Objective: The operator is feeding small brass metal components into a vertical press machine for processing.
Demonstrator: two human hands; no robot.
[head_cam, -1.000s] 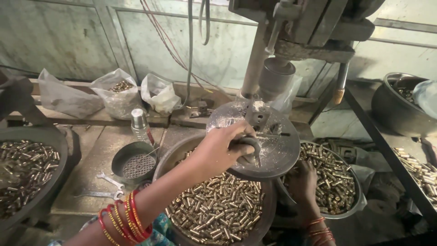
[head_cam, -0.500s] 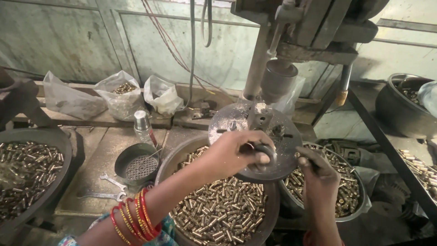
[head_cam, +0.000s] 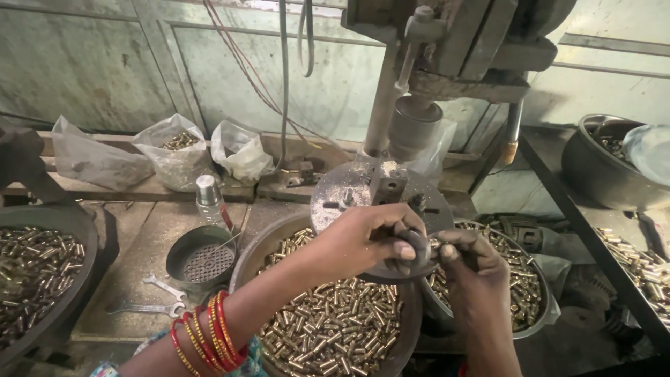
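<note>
Cluttered workbench: left hand (head_cam: 370,237) and right hand (head_cam: 469,260) pinch together a small brass piece at the drill-press table's (head_cam: 335,199) five-o'clock edge, above a pan of brass casings (head_cam: 328,328).

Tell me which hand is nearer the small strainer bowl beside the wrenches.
Left. The left hand is over the round drill table, just right of the strainer bowl; the right hand lies farther right, beyond it.

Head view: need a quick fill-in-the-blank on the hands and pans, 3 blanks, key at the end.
1. Both hands meet at the front edge of the round metal ____ of the drill press.
2. The left hand wears red and gold ____ on its wrist.
3. The big pan under the left forearm is filled with small brass ____.
The right hand pinches one small piece.

Missing words: table; bangles; cylinders
</note>
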